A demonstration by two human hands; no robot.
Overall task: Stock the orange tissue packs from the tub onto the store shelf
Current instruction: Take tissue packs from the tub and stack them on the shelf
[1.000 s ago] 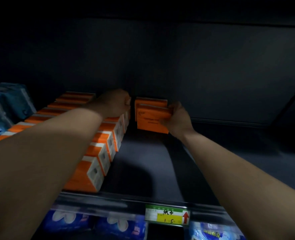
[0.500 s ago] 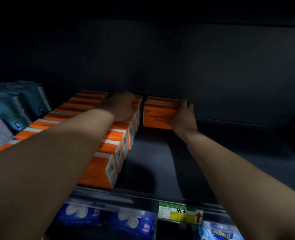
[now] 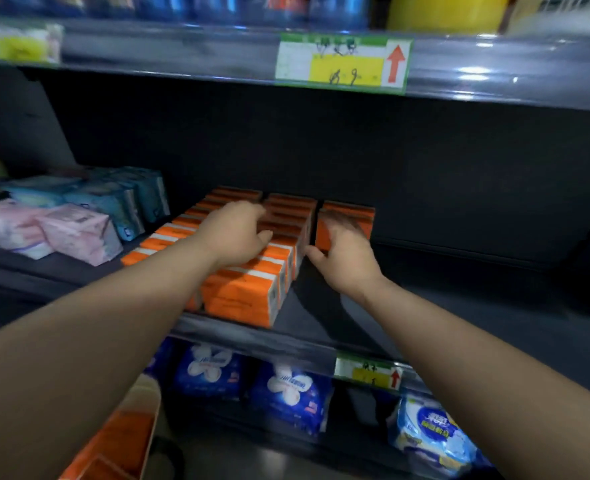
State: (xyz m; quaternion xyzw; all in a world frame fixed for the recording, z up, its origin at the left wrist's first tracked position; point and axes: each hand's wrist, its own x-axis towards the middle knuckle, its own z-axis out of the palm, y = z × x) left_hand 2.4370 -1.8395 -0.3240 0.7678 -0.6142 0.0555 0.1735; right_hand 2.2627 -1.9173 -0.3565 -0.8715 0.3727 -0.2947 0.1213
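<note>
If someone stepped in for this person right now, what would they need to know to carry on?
Left hand: open, resting on top of the long orange rows, holding nothing.
Right hand: open, fingers spread at the front of the short new row of packs at the back, not gripping.
Done: two long rows reach the shelf's front edge; a third has begun at the back wall.
Left: the dark shelf in front of and right of the new row is bare. More orange packs wait at lower left.
</note>
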